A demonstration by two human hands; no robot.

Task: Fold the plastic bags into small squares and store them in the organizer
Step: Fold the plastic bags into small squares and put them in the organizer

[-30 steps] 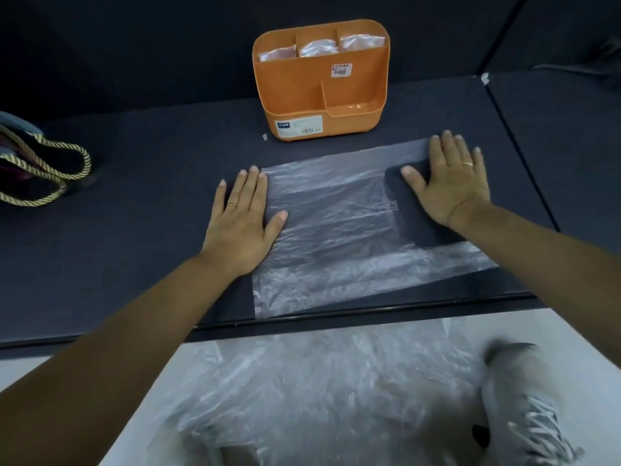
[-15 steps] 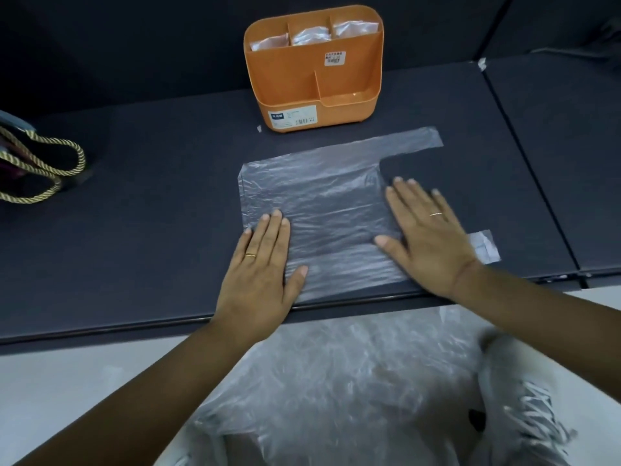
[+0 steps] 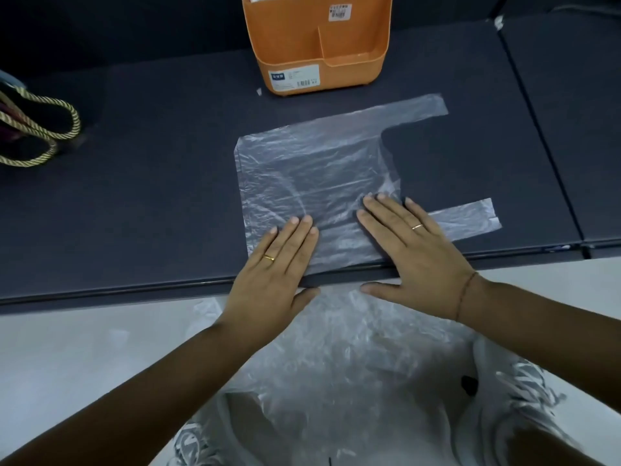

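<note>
Fingers (image 3: 304, 228) straight, left hand (image 3: 268, 274) and right hand (image 3: 420, 253) pressing plastic bag (image 3: 309, 169) | organizer (image 3: 302, 38): contents cropped, perhaps plastic

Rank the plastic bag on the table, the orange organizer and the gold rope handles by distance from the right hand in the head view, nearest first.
1. plastic bag: spread flat on the table, touching, under the right hand fingers.
2. orange organizer: at the back, ahead and slightly left of that hand.
3. gold rope handles: far left side, clearly the farthest.
</note>
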